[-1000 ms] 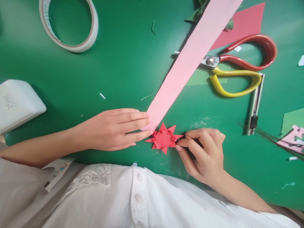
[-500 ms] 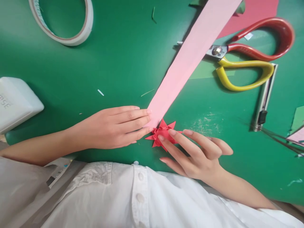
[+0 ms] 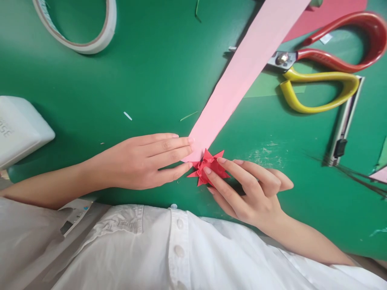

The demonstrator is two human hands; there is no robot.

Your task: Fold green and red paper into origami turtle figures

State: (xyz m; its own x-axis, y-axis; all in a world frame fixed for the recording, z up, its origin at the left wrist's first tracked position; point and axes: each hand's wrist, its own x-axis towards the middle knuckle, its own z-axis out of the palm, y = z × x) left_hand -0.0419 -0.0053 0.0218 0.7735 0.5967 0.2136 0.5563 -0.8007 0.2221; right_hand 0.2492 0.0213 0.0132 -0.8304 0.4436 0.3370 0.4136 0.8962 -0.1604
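Observation:
My left hand [image 3: 145, 162] lies flat with fingers stretched out, its fingertips resting on the near end of a long pink paper strip [image 3: 232, 88]. The tip of one finger also touches the edge of a red folded paper star [image 3: 210, 165] with pointed tips. My right hand [image 3: 254, 189] has hold of that star from the right, fingers on top and thumb at its near edge. The star meets the end of the strip. Part of its right side is hidden under my right fingers.
Scissors [image 3: 320, 76] with red and yellow handles lie at the right, blades partly under the strip. Beside them is a utility knife [image 3: 341, 141]. A tape roll [image 3: 90, 47] lies upper left, a white container [image 3: 24, 129] at the left edge. Red paper [image 3: 332, 18] is at the back.
My right thumb has come in against the star's near edge, and its fingers have drawn closer together. My left hand has hardly moved. The view has shifted slightly.

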